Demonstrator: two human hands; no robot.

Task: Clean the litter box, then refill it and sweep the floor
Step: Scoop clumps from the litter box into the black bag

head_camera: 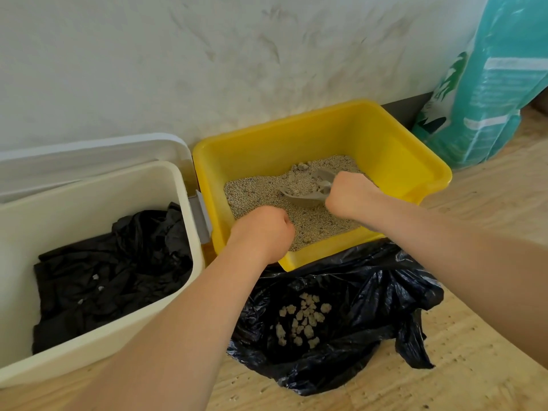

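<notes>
grey plastic scoop [307,193] sits in the right hand [351,193], whose fingers are curled round its handle; the scoop's blade lies just left of that fist, half sunk in the litter [261,192] with a few clumps on it. left hand [262,231] is a closed fist at the near wall of the yellow box [394,152], knuckles down toward the litter; whether it grips the rim i cannot tell. box stands against the wall. just in front of it an open black bag [370,280] lies on the wooden floor with pale clumps [302,320] inside. left of the box, a cream bin [98,185] lined in black. right, a teal sack [486,93] leans on the wall.
</notes>
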